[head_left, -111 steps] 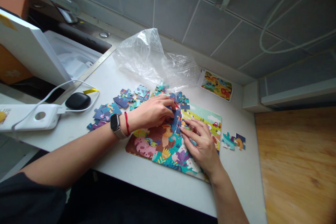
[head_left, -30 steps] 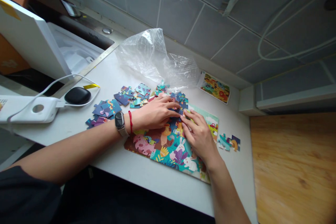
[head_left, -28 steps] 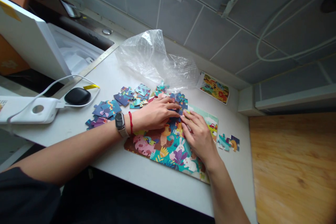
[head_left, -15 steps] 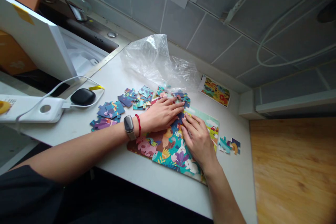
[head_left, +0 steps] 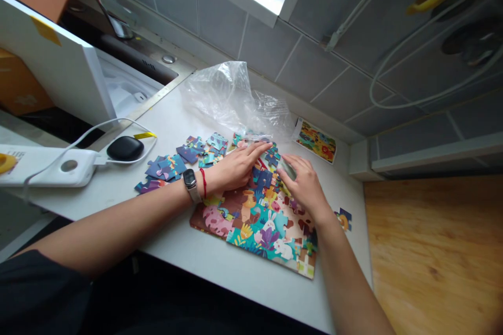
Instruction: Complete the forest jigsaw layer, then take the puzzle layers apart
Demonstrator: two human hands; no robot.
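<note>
A colourful animal jigsaw puzzle point(head_left: 271, 220), much of it joined, lies on the white counter. My left hand point(head_left: 238, 166) rests palm down over its upper left part, fingers stretched out. At the upper right of the puzzle, my right hand point(head_left: 304, 188) has its fingers curled. Between thumb and fingers it pinches a tilted, blurred greenish puzzle piece point(head_left: 288, 169). Several loose puzzle pieces point(head_left: 167, 167) are heaped left of my left hand, and more loose pieces point(head_left: 217, 142) lie behind it. Beyond my right forearm sits another small piece point(head_left: 345, 218), partly hidden.
A crumpled clear plastic bag point(head_left: 231, 94) lies at the back. A picture card point(head_left: 316, 140) leans near the tiled wall. On the left are a power strip point(head_left: 51, 165), a black oval device point(head_left: 124, 148) with a white cable, and a sink point(head_left: 133, 55). A wooden surface point(head_left: 428, 251) adjoins on the right.
My right hand has risen from lying flat on the puzzle and moved slightly up, now with a piece pinched in it. My left hand has barely shifted.
</note>
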